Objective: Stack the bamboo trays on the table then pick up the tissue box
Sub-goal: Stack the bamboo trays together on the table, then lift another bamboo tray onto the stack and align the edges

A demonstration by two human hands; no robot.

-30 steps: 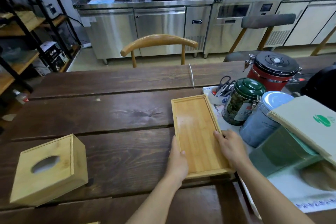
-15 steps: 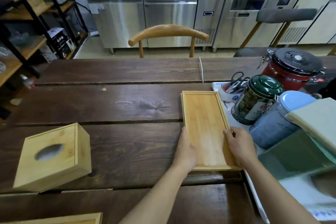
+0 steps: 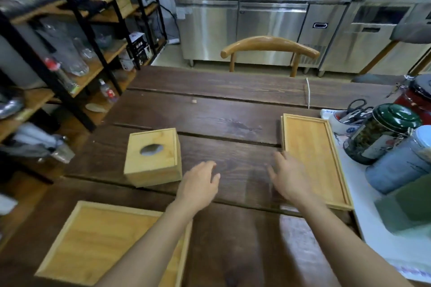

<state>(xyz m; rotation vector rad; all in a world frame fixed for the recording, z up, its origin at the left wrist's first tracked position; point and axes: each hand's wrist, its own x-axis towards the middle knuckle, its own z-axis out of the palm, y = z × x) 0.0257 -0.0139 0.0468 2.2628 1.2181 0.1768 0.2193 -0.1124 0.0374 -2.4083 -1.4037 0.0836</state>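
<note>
no legible text, labels blurred

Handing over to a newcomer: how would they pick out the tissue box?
On the dark wooden table, look left of centre, just beyond the left hand. The tissue box is a bamboo cube with an oval slot on top, unlike the flat trays.

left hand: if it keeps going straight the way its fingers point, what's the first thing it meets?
Probably nothing soon. The left hand points up-right over bare table, passing right of the tissue box and left of the bamboo tray. Depth is unclear; it seems to hover.
</note>
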